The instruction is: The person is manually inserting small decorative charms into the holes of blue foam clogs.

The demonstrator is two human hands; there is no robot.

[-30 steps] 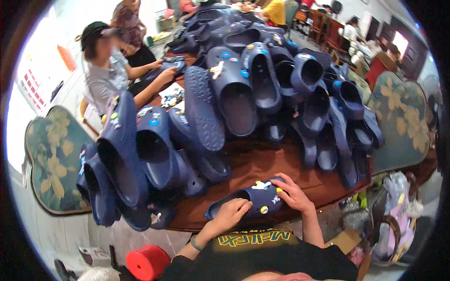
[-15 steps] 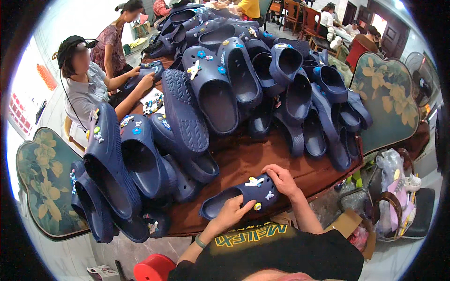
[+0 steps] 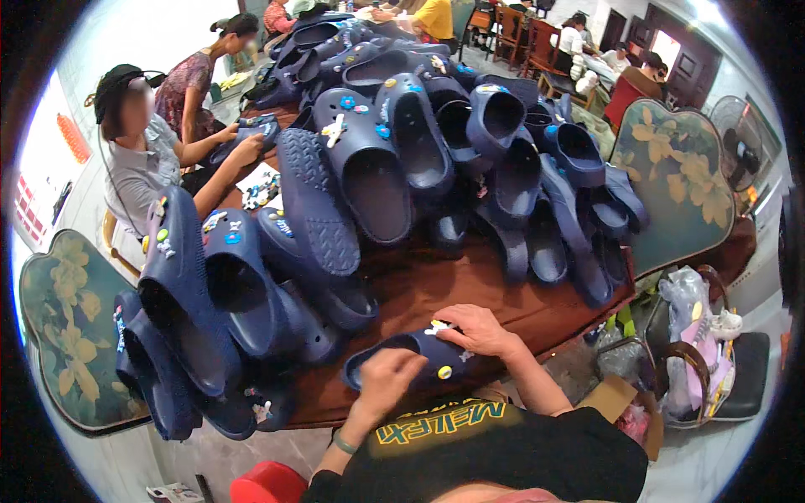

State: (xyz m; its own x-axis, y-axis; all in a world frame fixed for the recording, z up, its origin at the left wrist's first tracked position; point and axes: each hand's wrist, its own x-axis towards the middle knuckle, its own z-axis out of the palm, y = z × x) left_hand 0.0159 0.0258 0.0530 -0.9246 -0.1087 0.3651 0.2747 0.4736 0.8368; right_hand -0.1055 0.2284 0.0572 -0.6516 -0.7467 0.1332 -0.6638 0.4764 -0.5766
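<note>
A navy blue clog lies in front of me at the table's near edge, its opening to the left and its toe to the right. White figure charms and a round yellow charm decorate its upper. My right hand grips the toe from the far side, fingers bent over the top beside a white charm. Over the clog's opening, my left hand is closed with its fingers curled in; whatever they may hold is hidden.
Navy clogs form a large heap across the brown-covered table, with more at left. A co-worker at the left holds another clog. To the right are a chair with plastic bags and a cardboard box. A red stool stands below.
My left hand has come off the clog's upper and curled over its opening. The right hand has slid from the toe tip onto the upper, by the white charm. The view has shifted slightly.
</note>
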